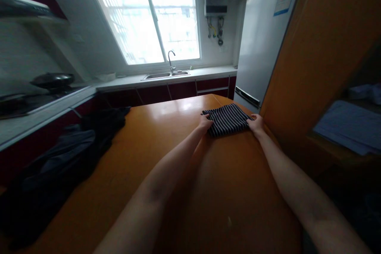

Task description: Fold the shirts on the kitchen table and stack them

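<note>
A black cloth with thin white stripes, apparently a folded garment, lies at the far right part of the wooden table. My left hand grips its left edge, fingers closed on the fabric. At the opposite edge, my right hand pinches the cloth near its right corner. Both arms are stretched far forward over the tabletop. Whether the cloth is one layer or several cannot be made out. Dark clothing lies in a loose heap along the table's left side.
Beyond the table runs a counter with a sink and a tap under a window. A wok sits on the stove at left. To the right stand a fridge and a wooden cabinet, close to my right arm.
</note>
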Tool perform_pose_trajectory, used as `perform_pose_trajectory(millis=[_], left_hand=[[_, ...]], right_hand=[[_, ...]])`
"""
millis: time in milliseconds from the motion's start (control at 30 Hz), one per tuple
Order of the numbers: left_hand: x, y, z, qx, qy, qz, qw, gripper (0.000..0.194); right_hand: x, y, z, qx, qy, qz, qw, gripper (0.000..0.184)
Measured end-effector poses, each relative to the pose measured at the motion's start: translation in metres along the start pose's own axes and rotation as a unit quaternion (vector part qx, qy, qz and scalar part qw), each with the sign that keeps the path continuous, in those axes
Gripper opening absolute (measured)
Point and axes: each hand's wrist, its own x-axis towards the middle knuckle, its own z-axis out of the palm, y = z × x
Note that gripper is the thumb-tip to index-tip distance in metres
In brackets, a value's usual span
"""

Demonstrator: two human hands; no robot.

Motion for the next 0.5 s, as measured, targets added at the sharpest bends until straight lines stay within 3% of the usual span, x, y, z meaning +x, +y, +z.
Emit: perform_pose_trajectory(millis=[133, 267, 400, 500], left_hand=[[0.008, 0.002, 0.018, -0.011, 0.003, 0.008, 1.000, 0.068], [0.007, -0.005, 0.015, 0.000, 0.010, 0.039, 0.999, 0.064], [-0.001, -0.015, -0.005, 0.036, 0.026, 0.077, 0.996, 0.046], [-0.015, -0.028, -0.037, 0.070, 0.062, 0.101, 0.990, 0.037]], right_hand=[[0.009, 0.010, -0.004, -0.027, 0.033, 0.004, 0.999, 0.041], [0.005, 0.010, -0.008, -0.046, 0.040, -0.001, 0.998, 0.038], [-0.006, 0.003, -0.014, -0.076, 0.051, -0.008, 0.996, 0.040], [-0.021, -0.011, -0.015, -0.106, 0.071, -0.028, 0.991, 0.043]])
